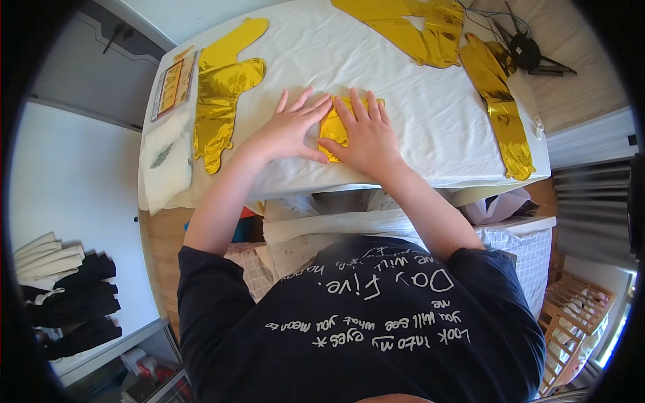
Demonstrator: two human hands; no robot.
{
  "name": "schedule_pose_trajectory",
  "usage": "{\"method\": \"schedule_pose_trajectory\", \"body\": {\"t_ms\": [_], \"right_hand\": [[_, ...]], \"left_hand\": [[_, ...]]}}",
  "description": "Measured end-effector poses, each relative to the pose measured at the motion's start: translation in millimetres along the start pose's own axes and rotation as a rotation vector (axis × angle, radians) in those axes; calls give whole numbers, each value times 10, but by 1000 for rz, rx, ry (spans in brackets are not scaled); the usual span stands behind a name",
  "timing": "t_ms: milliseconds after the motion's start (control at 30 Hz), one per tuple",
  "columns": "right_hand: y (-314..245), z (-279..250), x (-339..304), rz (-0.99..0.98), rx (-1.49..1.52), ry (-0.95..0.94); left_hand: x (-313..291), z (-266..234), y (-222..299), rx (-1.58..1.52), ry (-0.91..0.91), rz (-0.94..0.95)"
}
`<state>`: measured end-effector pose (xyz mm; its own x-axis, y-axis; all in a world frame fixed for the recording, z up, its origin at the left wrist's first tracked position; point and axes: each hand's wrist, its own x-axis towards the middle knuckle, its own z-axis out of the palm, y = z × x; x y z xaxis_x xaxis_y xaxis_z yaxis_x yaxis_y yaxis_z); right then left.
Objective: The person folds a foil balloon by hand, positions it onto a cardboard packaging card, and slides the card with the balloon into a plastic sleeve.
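Note:
A flat gold foil balloon (331,126), folded into a small rectangle, lies on the white cloth in front of me. My right hand (366,134) is spread palm down over it, the fingers reaching past its far part and the thumb on its near part. At its left edge rests my left hand (290,129), fingers spread and the fingertips at the foil. Neither hand is closed around it. Part of the folded foil is hidden beneath my right hand.
More deflated gold foil balloons lie flat: one at left (218,101), one at the far side (403,30), one at right (498,107). A black device with thin arms (527,50) and cables sits far right. A framed picture (176,86) and a white cloth (166,158) lie at the left edge.

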<state>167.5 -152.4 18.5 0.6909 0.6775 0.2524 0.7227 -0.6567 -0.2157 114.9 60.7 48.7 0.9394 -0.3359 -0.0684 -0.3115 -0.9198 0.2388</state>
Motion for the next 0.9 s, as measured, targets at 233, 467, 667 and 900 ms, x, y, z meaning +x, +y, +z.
{"method": "schedule_pose_trajectory", "body": {"t_ms": [233, 467, 667, 900], "right_hand": [[13, -29, 29, 9, -27, -33], [-51, -33, 79, -13, -33, -36], [-72, -38, 22, 12, -89, -48], [-113, -95, 9, 0, -78, -21]], "left_hand": [[52, -84, 55, 60, -66, -54], [44, -240, 114, 121, -172, -97], [-37, -60, -423, -257, 189, -91], [-671, -591, -1925, 210, 489, -855]]}}
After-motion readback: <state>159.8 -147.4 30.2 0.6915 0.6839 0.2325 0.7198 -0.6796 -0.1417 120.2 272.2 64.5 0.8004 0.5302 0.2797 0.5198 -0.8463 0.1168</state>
